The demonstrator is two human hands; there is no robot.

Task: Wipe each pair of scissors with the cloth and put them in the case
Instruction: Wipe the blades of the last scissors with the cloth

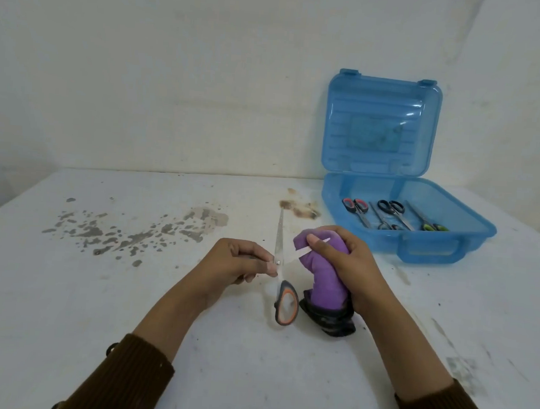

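A pair of scissors (pixel 280 237) with black and orange handles is spread open above the table's middle. My left hand (pixel 239 261) pinches it at the pivot. One blade points away from me; the other runs right into the purple cloth (pixel 325 269). My right hand (pixel 347 264) grips that cloth, wrapped round the second blade, with the thumb pressing on the blade. The cloth's dark lower end touches the table. The blue case (pixel 419 243) stands open at the right, with several pairs of scissors (pixel 389 214) lying inside.
The white table (pixel 128 290) carries grey paint-like stains at the left and a brown stain near the case's left corner. The case lid (pixel 381 126) stands upright against the white wall behind.
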